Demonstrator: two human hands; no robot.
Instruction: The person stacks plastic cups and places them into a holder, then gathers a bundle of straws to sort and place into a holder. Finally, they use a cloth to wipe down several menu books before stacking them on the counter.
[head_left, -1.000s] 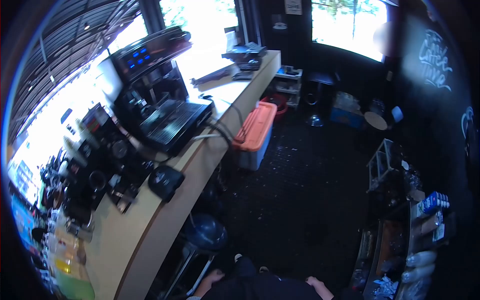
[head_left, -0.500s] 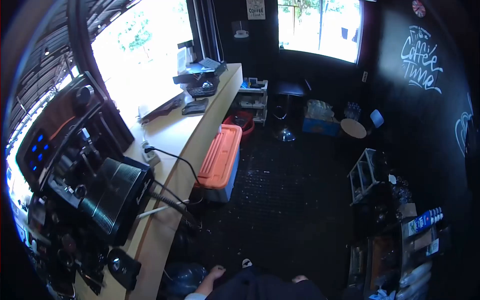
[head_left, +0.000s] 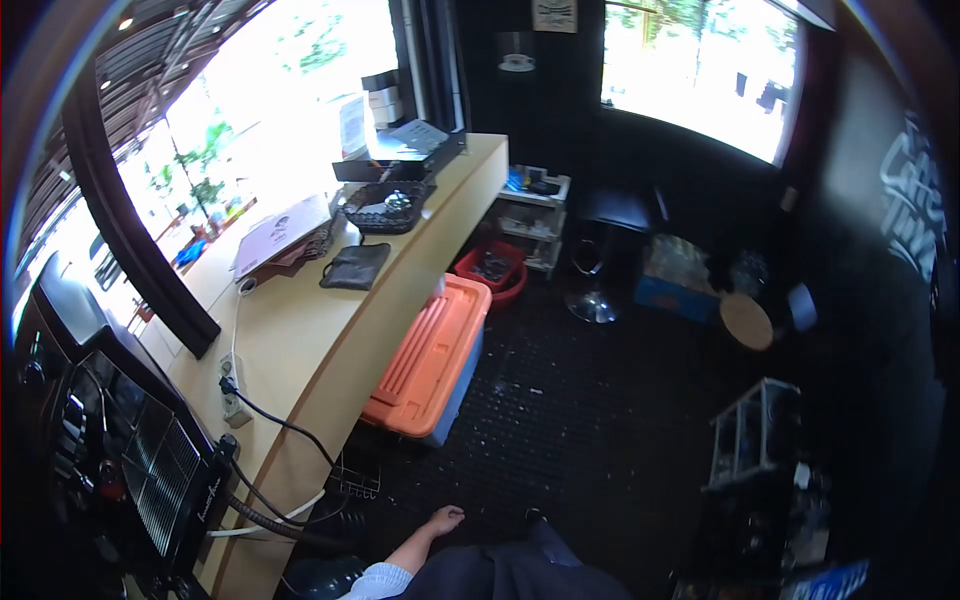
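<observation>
My left hand point(head_left: 445, 519) hangs low over the dark floor with its fingers curled. Whether it holds anything is too small to make out. The sleeve point(head_left: 380, 582) is light. Nearest to the hand are the wooden counter point(head_left: 310, 425) and a black rounded object point(head_left: 325, 577) at the bottom edge. A storage box with an orange lid point(head_left: 432, 352) stands on the floor beyond it. My right hand does not show.
An espresso machine point(head_left: 150, 470) and a power strip point(head_left: 233, 390) with cables sit on the counter, beside a black pouch point(head_left: 355, 267) and a basket point(head_left: 385, 207). A stool point(head_left: 592, 305), a red basin point(head_left: 492, 268) and a metal rack point(head_left: 755, 435) stand ahead.
The view has moved forward and turned left. The counter and orange-lidded box have shifted in view. My left hand sits slightly higher, and my right hand has gone out of view.
</observation>
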